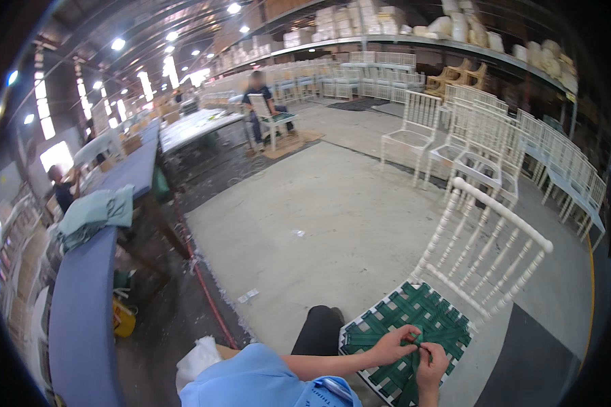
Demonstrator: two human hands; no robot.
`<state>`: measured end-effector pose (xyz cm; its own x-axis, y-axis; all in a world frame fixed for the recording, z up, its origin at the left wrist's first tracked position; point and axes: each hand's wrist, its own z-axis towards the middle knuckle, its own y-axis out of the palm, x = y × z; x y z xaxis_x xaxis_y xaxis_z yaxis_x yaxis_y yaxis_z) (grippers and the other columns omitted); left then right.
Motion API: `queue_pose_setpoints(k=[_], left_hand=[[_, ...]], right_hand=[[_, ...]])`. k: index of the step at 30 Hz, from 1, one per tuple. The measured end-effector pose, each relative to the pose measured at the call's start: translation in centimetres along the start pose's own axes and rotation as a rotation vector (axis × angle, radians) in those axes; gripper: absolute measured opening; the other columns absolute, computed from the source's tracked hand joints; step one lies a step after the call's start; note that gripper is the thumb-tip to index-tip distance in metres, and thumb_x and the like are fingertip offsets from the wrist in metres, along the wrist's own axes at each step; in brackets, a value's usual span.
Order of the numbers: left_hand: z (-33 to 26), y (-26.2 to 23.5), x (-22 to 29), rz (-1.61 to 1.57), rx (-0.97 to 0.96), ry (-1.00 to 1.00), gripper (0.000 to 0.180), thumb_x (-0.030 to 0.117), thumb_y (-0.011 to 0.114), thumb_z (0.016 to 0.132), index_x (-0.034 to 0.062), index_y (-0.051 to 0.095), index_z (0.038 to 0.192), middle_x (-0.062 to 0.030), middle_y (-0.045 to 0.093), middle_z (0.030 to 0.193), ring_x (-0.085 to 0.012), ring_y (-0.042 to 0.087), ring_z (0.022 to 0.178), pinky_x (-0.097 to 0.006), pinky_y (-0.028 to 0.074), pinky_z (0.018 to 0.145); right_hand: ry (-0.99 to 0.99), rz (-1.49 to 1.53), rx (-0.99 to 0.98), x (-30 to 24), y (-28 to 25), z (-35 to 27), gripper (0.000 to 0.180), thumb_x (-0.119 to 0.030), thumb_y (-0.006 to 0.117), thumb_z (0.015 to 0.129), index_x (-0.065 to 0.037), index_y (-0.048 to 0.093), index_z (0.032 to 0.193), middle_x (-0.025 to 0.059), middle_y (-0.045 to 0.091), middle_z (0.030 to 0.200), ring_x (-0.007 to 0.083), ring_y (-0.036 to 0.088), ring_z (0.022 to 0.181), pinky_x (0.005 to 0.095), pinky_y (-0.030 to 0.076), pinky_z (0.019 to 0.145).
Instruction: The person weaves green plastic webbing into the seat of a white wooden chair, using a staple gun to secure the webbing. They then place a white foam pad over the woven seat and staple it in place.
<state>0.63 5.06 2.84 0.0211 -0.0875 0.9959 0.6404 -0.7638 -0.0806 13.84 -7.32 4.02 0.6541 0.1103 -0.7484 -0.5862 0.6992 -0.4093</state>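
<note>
In front of me stands a white spindle-back chair (485, 251), its seat covered by woven green webbing (407, 308) with open gaps between the straps. My left hand (395, 344) is over the webbing, fingers pinched on a green strap. Close beside it, my right hand (432, 363) is closed on the same green strap (417, 337), its fingertips almost meeting the left ones. The strap is raised a little above the weave; the exact grip of the fingertips is too small to make out.
Several unfinished white chairs (414, 125) stand at the right. A long blue-topped bench (85, 305) with folded pale green cloth (98, 214) runs along the left. A red hose (207, 288) lies on the floor. Farther off, a person (256, 91) sits by another chair (273, 119).
</note>
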Motion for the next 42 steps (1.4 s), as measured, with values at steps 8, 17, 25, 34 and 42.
queue_pose_setpoints(k=[8, 17, 25, 34, 42], left_hand=[[-0.6, 0.2, 0.7, 0.260, 0.093, 0.363, 0.036, -0.004, 0.074, 0.086, 0.0053, 0.064, 0.120, -0.0122, 0.065, 0.112, -0.0336, 0.062, 0.115, -0.044, 0.048, 0.108], [-0.5, -0.7, -0.5, 0.334, 0.204, 0.436, 0.027, -0.002, 0.077, 0.085, 0.0066, 0.069, 0.109, -0.0107, 0.066, 0.106, -0.0339, 0.062, 0.109, -0.048, 0.046, 0.111], [0.9, -0.4, -1.0, 0.258, 0.314, 0.468, 0.029, 0.002, 0.079, 0.083, 0.0064, 0.071, 0.111, -0.0121, 0.070, 0.105, -0.0353, 0.066, 0.101, -0.046, 0.052, 0.103], [1.1, 0.0, -0.2, 0.187, 0.303, 0.398, 0.026, -0.001, 0.078, 0.086, 0.0060, 0.064, 0.107, -0.0107, 0.069, 0.102, -0.0319, 0.069, 0.098, -0.053, 0.046, 0.117], [1.3, 0.0, -0.6, 0.328, 0.303, 0.453, 0.028, -0.002, 0.080, 0.083, 0.0060, 0.069, 0.108, -0.0104, 0.072, 0.106, -0.0326, 0.069, 0.103, -0.053, 0.046, 0.118]], right_hand=[[0.147, 0.014, -0.099, -0.8, -0.1, 0.1, 0.014, -0.012, 0.071, 0.099, -0.002, 0.076, 0.107, 0.0155, 0.074, 0.103, 0.0305, 0.071, 0.094, 0.0395, 0.056, 0.089], [0.177, 0.044, -0.104, -0.6, 1.2, 0.8, 0.019, -0.010, 0.073, 0.100, 0.001, 0.074, 0.114, 0.0168, 0.075, 0.107, 0.0305, 0.071, 0.098, 0.0387, 0.057, 0.089], [0.114, -0.042, -0.019, 1.3, 1.7, 1.0, 0.014, -0.005, 0.074, 0.094, -0.002, 0.074, 0.107, 0.0153, 0.074, 0.101, 0.0294, 0.074, 0.092, 0.0373, 0.058, 0.083], [0.153, 0.003, 0.014, -0.6, 1.3, 2.2, 0.015, 0.001, 0.076, 0.091, -0.002, 0.073, 0.105, 0.0125, 0.074, 0.099, 0.0244, 0.075, 0.088, 0.0341, 0.058, 0.078], [0.119, -0.009, -0.018, -0.3, 1.0, 2.5, 0.015, 0.000, 0.076, 0.090, -0.003, 0.074, 0.104, 0.0138, 0.075, 0.100, 0.0296, 0.074, 0.090, 0.0371, 0.059, 0.079]])
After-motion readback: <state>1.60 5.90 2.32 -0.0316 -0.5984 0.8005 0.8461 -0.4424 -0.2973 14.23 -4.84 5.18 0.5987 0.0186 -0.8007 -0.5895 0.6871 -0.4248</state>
